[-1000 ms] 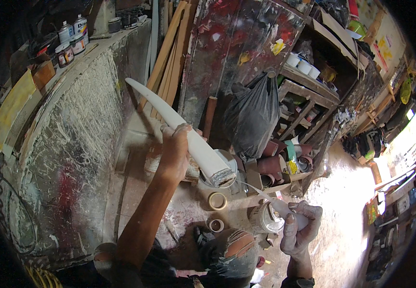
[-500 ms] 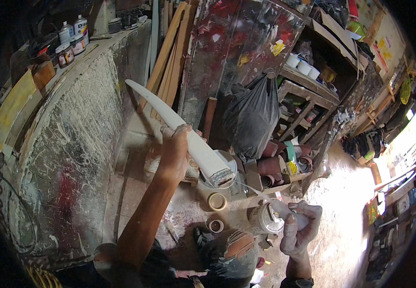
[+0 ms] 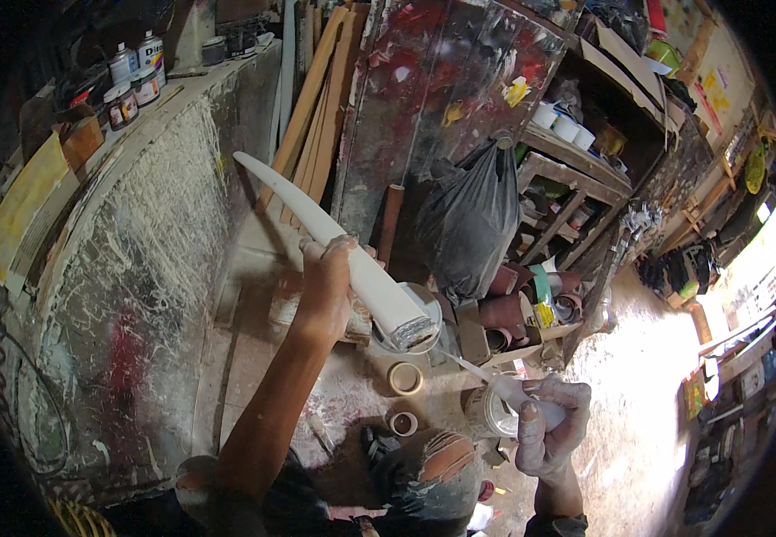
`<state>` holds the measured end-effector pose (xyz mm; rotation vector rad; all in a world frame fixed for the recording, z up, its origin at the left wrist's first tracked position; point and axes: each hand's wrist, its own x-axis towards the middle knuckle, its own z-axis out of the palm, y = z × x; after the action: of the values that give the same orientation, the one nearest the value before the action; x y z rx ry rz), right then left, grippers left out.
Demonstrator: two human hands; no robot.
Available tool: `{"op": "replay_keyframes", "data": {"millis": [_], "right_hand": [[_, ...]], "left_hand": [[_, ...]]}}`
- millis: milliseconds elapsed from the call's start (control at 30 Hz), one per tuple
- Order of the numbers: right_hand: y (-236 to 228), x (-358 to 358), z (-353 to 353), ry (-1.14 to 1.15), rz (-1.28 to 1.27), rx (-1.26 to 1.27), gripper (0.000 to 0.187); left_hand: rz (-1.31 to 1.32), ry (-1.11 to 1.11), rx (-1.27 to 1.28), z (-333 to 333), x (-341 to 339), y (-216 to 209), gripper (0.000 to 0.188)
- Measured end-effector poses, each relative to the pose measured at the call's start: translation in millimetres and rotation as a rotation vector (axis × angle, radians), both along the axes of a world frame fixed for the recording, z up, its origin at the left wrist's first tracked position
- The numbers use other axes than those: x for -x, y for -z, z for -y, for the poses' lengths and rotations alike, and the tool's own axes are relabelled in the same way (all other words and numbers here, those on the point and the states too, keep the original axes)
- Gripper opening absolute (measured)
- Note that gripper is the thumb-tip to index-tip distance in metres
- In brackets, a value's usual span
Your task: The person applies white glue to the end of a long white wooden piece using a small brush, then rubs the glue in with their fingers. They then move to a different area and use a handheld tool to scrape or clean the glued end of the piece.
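My left hand is closed around the middle of a long white tusk-shaped piece. Its thin tip points up and to the far left, and its wide, rough, dark-edged end faces toward me. In my right hand is a whitish squeeze bottle with a long thin nozzle. The fingers wrap round its body, and the nozzle points left toward the tusk's wide end, a little apart from it. Beneath that end sits a round white lid or dish, partly covered by the tusk.
A tape roll and a smaller ring rest on the floor beside a white tub. A black bag hangs beyond. Sandpaper rolls fill a box. Left is a plaster-splashed slab bearing cans.
My right hand has shifted slightly left and down with the squeeze bottle. My left hand and the tusk-shaped piece are almost unmoved.
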<state>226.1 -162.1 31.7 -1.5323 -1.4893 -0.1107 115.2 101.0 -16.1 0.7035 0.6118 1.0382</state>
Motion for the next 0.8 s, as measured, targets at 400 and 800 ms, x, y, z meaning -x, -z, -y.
{"op": "replay_keyframes", "data": {"millis": [400,800], "right_hand": [[3.4,-2.3,-1.2,0.008,0.023,-0.001,0.025],[-6.2,-2.5,-3.3,0.038,0.207,0.005,0.024]], "left_hand": [[-0.012,-0.014,0.017,-2.1,-0.9,1.6,0.029],[-0.009,-0.014,0.008,-0.4,-0.4,-2.1,0.032]]}}
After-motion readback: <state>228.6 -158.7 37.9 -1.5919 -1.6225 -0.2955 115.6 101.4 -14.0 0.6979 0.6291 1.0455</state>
